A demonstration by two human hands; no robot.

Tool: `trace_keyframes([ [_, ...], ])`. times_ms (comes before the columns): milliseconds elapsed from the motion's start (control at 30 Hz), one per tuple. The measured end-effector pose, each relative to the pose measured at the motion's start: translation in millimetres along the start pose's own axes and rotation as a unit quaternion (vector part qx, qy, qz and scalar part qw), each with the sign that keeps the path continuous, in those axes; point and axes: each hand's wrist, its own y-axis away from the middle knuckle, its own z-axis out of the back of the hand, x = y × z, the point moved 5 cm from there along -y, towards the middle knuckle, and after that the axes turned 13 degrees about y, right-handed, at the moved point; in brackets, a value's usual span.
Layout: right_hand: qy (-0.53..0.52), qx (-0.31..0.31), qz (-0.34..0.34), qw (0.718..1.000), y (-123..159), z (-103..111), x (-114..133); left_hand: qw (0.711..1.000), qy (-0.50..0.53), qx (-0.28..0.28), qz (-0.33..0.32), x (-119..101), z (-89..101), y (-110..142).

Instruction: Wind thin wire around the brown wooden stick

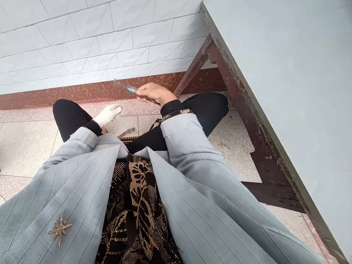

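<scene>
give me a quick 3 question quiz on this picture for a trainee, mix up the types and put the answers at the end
1. Multiple choice: which holds the coil-bound piece?
a) the left hand
b) the right hand
c) neither hand

2. True or false: both hands wear white gloves.

3. Fill in the blank: the brooch on the grey jacket is shaped like a ____.

Key: 1 b; 2 false, only the left hand is gloved; 3 star.
</scene>
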Motion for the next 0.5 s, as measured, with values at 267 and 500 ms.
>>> trace_keyframes([
  [267, 0.261, -0.019, -0.139, 0.955, 1, 0, -3, 0.989, -0.138, -0.04, -0.029, -6, 10.2, -3],
  [500, 0.32, 0.259, -0.16, 0.897, 11, -34, -11, 0.964, -0.254, 0.004, -0.078, -28, 4.1, -1],
])
